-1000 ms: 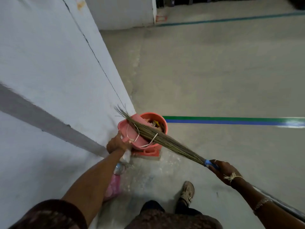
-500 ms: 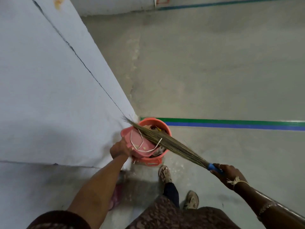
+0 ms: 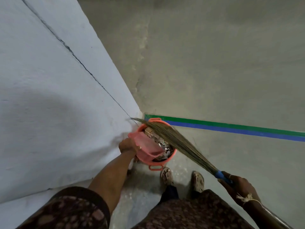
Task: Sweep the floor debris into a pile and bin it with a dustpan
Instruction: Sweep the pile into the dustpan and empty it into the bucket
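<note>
Dustpan point(image 3: 146, 147) tipped into bin point(image 3: 162, 162), left hand point(image 3: 127, 145) gripping, right hand point(image 3: 239, 187) holding broom point(image 3: 178, 142)

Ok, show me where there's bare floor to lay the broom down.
Bare floor lies beyond the stripe, and more between the stripe, the broom and the right hand. It is crowded by the wall: the bin, the dustpan in the left hand, and the feet.
</note>
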The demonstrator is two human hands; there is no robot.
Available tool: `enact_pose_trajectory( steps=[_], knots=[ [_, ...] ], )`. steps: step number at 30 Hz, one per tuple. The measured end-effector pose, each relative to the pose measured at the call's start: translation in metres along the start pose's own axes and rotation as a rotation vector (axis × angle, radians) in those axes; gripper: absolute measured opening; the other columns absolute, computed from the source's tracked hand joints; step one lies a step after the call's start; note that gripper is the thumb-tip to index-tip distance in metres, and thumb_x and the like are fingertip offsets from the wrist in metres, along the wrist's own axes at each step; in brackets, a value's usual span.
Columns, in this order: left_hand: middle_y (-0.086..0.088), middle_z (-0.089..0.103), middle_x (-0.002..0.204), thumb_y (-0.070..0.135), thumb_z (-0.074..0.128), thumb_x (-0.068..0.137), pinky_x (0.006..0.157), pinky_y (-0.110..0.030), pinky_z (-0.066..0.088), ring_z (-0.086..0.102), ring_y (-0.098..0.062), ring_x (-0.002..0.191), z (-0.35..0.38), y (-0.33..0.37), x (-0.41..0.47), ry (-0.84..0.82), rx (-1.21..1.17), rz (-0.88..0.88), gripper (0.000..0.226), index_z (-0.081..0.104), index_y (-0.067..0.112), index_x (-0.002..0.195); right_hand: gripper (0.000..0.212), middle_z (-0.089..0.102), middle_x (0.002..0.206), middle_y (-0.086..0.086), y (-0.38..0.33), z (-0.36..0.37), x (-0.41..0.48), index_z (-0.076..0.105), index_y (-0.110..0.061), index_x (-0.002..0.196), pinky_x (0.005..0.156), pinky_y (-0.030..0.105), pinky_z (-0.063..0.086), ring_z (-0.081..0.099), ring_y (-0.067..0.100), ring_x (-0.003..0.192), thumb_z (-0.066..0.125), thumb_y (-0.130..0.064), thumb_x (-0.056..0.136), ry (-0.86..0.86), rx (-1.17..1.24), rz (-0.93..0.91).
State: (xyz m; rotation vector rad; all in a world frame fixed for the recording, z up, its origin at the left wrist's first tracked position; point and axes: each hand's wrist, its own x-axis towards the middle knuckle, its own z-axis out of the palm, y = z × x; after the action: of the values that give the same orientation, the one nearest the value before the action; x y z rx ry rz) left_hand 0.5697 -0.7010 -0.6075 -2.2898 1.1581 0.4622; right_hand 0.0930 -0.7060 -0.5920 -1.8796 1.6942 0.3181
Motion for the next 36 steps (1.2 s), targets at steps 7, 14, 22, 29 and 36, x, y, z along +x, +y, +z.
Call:
enact_pose_trajectory(
  steps=[7, 14, 22, 29, 36],
  knots=[
    [0.003, 0.069, 0.091, 0.033, 0.057, 0.101, 0.068, -0.027, 0.052, 0.072, -0.02, 0.09, -0.005, 0.022, 0.021, -0.056, -0.13, -0.088, 0.019, 0.067, 0.018, 0.093, 0.045, 0.072, 0.1, -0.014, -0.003, 0.004, 0.007, 0.054, -0.055, 0.13, 0.068, 0.024, 0.049, 0.068, 0.01, 0.093, 0.057, -0.063, 0.086, -0.16, -0.039, -0.11],
    [0.0, 0.068, 0.115, 0.055, 0.054, 0.095, 0.076, -0.031, 0.051, 0.068, -0.024, 0.105, 0.001, 0.012, 0.004, -0.023, -0.12, -0.02, 0.042, 0.062, 0.024, 0.123, 0.038, 0.073, 0.107, -0.002, 0.007, -0.014, 0.034, 0.063, -0.037, 0.127, 0.067, 0.028, 0.046, 0.068, 0.02, 0.095, 0.057, -0.053, 0.093, -0.149, -0.014, -0.068],
    [-0.004, 0.069, 0.115, 0.057, 0.051, 0.095, 0.08, -0.034, 0.053, 0.067, -0.027, 0.101, 0.001, 0.008, -0.01, -0.041, -0.206, -0.019, 0.049, 0.06, 0.023, 0.128, 0.046, 0.074, 0.109, -0.002, 0.02, -0.03, 0.039, 0.067, -0.032, 0.126, 0.072, 0.023, 0.045, 0.069, 0.016, 0.094, 0.065, -0.054, 0.086, -0.194, 0.171, -0.137],
    [-0.005, 0.069, 0.116, 0.057, 0.046, 0.097, 0.077, -0.032, 0.051, 0.067, -0.028, 0.105, 0.01, 0.011, -0.04, -0.081, -0.302, -0.045, 0.049, 0.056, 0.023, 0.131, 0.047, 0.07, 0.121, -0.005, 0.031, -0.013, 0.043, 0.057, -0.043, 0.134, 0.079, 0.024, 0.049, 0.066, 0.016, 0.105, 0.056, -0.06, 0.09, -0.294, 0.063, -0.192],
    [-0.018, 0.062, 0.129, 0.057, 0.049, 0.099, 0.093, -0.04, 0.047, 0.06, -0.038, 0.119, 0.033, 0.015, -0.092, -0.111, -0.59, -0.188, 0.058, 0.052, 0.009, 0.131, 0.049, 0.071, 0.117, 0.0, 0.042, -0.022, 0.052, 0.06, -0.033, 0.132, 0.08, 0.029, 0.049, 0.067, 0.022, 0.103, 0.068, -0.049, 0.087, -0.28, 0.111, -0.177]
  ],
)
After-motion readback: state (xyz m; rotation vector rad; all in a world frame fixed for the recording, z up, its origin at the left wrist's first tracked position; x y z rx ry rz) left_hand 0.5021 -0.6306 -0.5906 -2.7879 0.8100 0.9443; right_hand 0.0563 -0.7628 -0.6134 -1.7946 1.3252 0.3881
